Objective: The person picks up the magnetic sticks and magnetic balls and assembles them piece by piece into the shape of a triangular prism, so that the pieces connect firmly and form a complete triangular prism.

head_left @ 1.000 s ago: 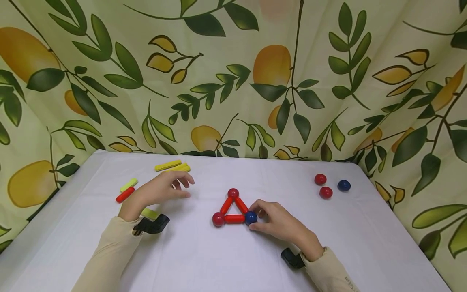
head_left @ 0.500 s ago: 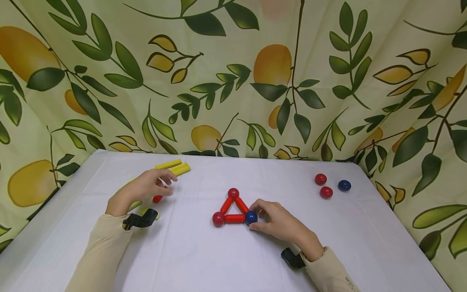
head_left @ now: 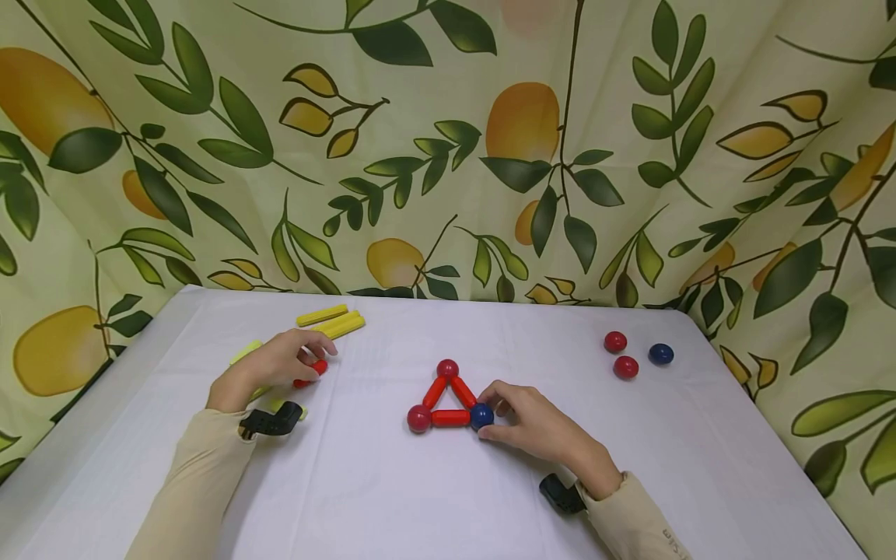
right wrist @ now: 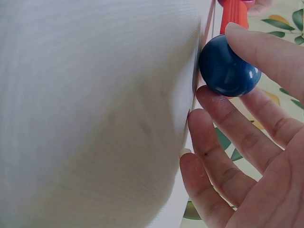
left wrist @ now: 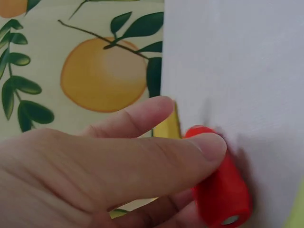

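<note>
Left hand: my left hand point(head_left: 276, 362) rests on the white tabletop point(head_left: 392, 498), left of centre, its grip pinching a short red rod point(head_left: 311, 373) between thumb and fingers; the wrist view shows the thumb point(left wrist: 142, 161) laid along the red rod point(left wrist: 221, 185).
Right hand: my right hand point(head_left: 535, 428) sits at the triangle's right corner, its grip pinching the blue ball point(head_left: 481, 417); in the wrist view the fingertips point(right wrist: 247, 42) curl round the blue ball point(right wrist: 229, 65).
Triangle: three red rods point(head_left: 449, 418) lie flat at mid-tabletop, joined by a red ball on top point(head_left: 447, 369), a red ball at lower left point(head_left: 418, 419) and the blue ball at lower right.
Yellow rods: a small pile point(head_left: 332, 320) lies just beyond my left hand.
Loose balls: two red balls point(head_left: 620, 355) and a dark blue ball point(head_left: 660, 355) sit close together, far right.
Backdrop: leaf-and-fruit cloth point(head_left: 448, 148).
</note>
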Demonstrator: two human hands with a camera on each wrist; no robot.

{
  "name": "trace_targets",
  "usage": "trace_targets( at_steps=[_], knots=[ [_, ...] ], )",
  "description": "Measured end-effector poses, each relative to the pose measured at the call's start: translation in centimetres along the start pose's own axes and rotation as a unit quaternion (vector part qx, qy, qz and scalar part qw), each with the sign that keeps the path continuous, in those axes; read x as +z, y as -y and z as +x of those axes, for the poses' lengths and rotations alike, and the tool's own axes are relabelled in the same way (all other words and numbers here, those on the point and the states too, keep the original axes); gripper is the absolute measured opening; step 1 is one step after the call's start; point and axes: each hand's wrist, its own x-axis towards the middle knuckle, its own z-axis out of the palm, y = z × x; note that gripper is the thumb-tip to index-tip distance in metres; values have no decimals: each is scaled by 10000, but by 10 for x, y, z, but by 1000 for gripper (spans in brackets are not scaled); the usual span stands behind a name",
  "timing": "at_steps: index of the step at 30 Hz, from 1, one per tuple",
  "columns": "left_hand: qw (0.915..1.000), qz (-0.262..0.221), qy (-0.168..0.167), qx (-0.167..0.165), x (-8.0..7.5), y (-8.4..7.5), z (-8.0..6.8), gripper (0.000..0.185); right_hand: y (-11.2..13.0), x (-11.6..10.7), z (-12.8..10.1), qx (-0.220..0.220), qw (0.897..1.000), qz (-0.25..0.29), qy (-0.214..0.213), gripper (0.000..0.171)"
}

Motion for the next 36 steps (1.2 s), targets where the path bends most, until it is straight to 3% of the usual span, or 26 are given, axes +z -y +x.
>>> trace_targets(
  at_steps=[5,15,20,25,36],
  knots=[
    [9997,-139,126,-151,6,-2,3,30,0,0,0,-38,10000,-3,-10,39],
    [9968,325,356,-630,1,-1,-1,35,1,-1,-1,-45,10000,-12,-12,39],
    [9985,242,306,-395,6,-5,2,29,0,-1,0,-35,10000,39,24,39],
    [9997,-72,244,47,14,-15,7,22,-1,-2,0,-96,9999,3,32,39],
    [9944,-452,345,885,39,-40,19,24,-4,-4,0,-216,9997,-99,30,38]
  ],
)
